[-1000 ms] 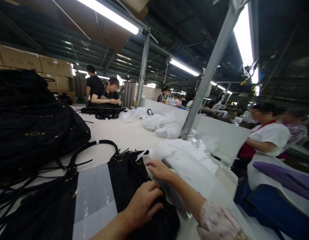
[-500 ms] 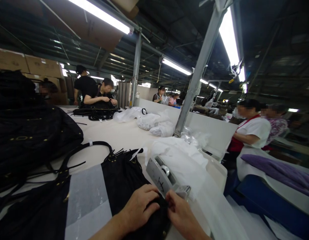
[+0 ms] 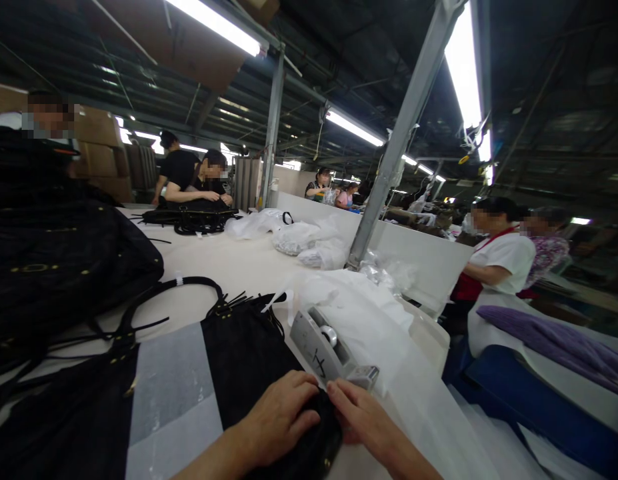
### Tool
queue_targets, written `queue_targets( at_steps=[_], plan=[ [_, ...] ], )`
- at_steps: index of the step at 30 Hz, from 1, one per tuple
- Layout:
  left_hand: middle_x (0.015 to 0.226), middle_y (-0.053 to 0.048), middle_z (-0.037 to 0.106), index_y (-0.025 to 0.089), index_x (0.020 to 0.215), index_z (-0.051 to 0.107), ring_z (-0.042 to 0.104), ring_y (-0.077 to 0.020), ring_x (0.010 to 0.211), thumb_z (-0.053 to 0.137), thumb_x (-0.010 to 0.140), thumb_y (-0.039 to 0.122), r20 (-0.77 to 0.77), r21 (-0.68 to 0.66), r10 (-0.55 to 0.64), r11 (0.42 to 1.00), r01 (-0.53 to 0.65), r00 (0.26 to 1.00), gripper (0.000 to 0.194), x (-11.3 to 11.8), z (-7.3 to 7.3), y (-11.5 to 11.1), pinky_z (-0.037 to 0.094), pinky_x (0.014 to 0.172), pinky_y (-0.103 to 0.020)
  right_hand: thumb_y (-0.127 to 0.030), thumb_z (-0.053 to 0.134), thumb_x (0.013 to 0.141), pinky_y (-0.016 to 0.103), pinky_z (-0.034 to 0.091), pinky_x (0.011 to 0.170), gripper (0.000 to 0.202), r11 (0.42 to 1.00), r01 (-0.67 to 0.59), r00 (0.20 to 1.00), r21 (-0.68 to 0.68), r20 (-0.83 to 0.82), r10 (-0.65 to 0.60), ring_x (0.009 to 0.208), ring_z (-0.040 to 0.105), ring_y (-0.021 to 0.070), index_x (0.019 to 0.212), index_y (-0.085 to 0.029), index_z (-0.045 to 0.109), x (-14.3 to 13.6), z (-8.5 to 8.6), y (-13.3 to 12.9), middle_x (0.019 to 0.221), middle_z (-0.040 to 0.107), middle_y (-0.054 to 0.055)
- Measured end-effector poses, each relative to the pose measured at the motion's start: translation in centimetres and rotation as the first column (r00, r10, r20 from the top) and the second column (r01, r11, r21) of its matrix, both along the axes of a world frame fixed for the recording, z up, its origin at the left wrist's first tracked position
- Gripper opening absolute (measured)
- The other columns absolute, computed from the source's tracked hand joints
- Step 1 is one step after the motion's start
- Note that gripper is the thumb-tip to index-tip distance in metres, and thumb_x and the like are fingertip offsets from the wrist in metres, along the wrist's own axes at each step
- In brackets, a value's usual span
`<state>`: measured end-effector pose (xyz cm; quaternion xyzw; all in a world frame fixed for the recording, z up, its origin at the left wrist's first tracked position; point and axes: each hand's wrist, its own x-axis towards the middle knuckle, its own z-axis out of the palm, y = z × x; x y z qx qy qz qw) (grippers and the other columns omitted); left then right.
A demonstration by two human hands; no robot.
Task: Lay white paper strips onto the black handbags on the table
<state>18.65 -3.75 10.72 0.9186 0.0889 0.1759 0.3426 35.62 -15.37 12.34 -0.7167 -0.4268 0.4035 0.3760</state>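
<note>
A black handbag (image 3: 243, 363) with gold-coloured studs lies flat on the white table in front of me, a pale translucent sheet (image 3: 173, 387) across its middle. My left hand (image 3: 283, 413) is over the bag's right end, fingers curled and thumb bent against the dark fabric. At the bag's right edge, my right hand (image 3: 356, 413) has its fingers pressed together on the fabric; its fingertips are partly hidden. Just beyond both hands stands a grey tape dispenser (image 3: 316, 347) with a roll in it. One black handle (image 3: 189, 283) of the bag loops away over the table.
More black bags (image 3: 63, 253) are piled at left. White sheeting (image 3: 369, 313) covers the table to the right of the dispenser, with plastic-wrapped bundles (image 3: 309, 240) farther back. A metal post (image 3: 393, 147) rises beside a low partition. Several people work around; purple cloth (image 3: 549, 340) lies at right.
My right hand has shifted slightly, its fingers now straighter along the bag's edge. My left hand stays in place. A person has come up behind the bag pile at left.
</note>
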Motion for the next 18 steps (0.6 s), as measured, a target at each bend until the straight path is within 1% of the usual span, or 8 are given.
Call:
queue_targets(
  at_steps=[3,5,8,12,14,16,17,18],
  plan=[
    [0.128,-0.006,0.059,0.019,0.114,0.058,0.053,-0.0215,0.116,0.064,0.089,0.017,-0.006,0.004,-0.013,1.000,0.013,1.000,0.027,-0.1,0.0,0.0,0.043,0.103,-0.034,-0.060,0.047,0.085,0.027,0.038,0.054,0.042,0.996,-0.086,0.950,-0.005,0.301,0.083,0.063,0.050,0.0155,0.068,-0.022,0.053,-0.5,1.4,0.7,0.065,0.052,0.000],
    [0.128,-0.007,0.058,0.019,0.115,0.058,0.053,-0.0222,0.116,0.066,0.088,0.019,-0.002,0.025,-0.027,0.999,0.027,1.000,0.028,-0.2,0.0,-0.1,0.043,0.103,-0.035,-0.054,0.048,0.085,0.027,0.039,0.050,0.036,0.995,-0.080,0.922,-0.067,0.375,0.099,0.059,0.054,0.0166,0.071,-0.022,0.056,-0.6,2.2,1.0,0.063,0.056,0.000],
    [0.127,-0.007,0.058,0.023,0.126,0.054,0.053,-0.0234,0.114,0.066,0.088,0.021,0.002,0.073,-0.047,0.996,0.047,0.999,0.040,-0.1,-0.1,-0.1,0.044,0.102,-0.037,-0.047,0.053,0.077,0.026,0.040,0.043,0.024,0.992,-0.055,0.978,-0.114,0.194,0.076,0.051,0.057,0.0175,0.072,-0.023,0.053,-0.4,1.8,1.2,0.057,0.055,-0.002],
    [0.132,-0.010,0.058,0.022,0.136,0.048,0.052,-0.0265,0.121,0.067,0.088,0.027,-0.017,0.068,-0.056,0.996,0.057,0.998,0.052,-0.1,-0.5,-0.1,0.041,0.108,-0.042,-0.045,0.058,0.065,0.025,0.044,0.047,0.027,0.986,0.094,0.986,-0.139,-0.121,-0.112,0.050,0.057,0.0143,0.067,-0.024,0.041,0.0,-1.6,0.4,0.056,0.052,-0.005],
    [0.139,-0.013,0.055,0.018,0.141,0.043,0.048,-0.0275,0.130,0.065,0.090,0.029,-0.026,0.065,-0.090,0.994,0.091,0.996,0.057,-0.3,-0.5,-0.1,0.031,0.117,-0.047,-0.048,0.057,0.068,0.024,0.042,0.044,0.029,0.984,0.119,0.984,-0.133,-0.115,-0.135,0.047,0.055,0.0147,0.077,-0.025,0.042,0.0,-3.2,-0.2,0.055,0.052,-0.007],
    [0.143,-0.014,0.052,0.019,0.145,0.040,0.043,-0.0291,0.137,0.062,0.093,0.034,-0.044,0.088,-0.141,0.986,0.145,0.989,0.058,-0.5,-0.4,-0.1,0.022,0.120,-0.053,-0.042,0.055,0.074,0.026,0.042,0.046,0.023,0.998,0.063,0.991,-0.028,0.123,-0.059,0.050,0.058,0.0178,0.087,-0.026,0.045,0.0,-3.8,-0.7,0.058,0.056,-0.004],
    [0.146,-0.013,0.050,0.022,0.147,0.038,0.040,-0.0311,0.139,0.059,0.095,0.039,-0.057,0.101,-0.157,0.982,0.162,0.986,0.059,-0.6,-0.4,-0.2,0.019,0.120,-0.057,-0.035,0.054,0.076,0.028,0.044,0.050,0.019,1.000,0.015,0.953,0.017,0.301,-0.019,0.055,0.061,0.0203,0.091,-0.025,0.049,0.0,-3.6,-0.7,0.062,0.060,-0.001],
    [0.150,-0.013,0.046,0.025,0.149,0.035,0.035,-0.0338,0.142,0.057,0.095,0.044,-0.068,0.113,-0.162,0.979,0.169,0.984,0.061,-0.6,-0.5,-0.2,0.018,0.119,-0.061,-0.027,0.054,0.077,0.031,0.047,0.056,0.017,0.999,-0.025,0.879,0.031,0.477,0.007,0.062,0.064,0.0230,0.093,-0.025,0.053,-0.1,-3.0,-0.6,0.067,0.064,0.003]
  ],
)
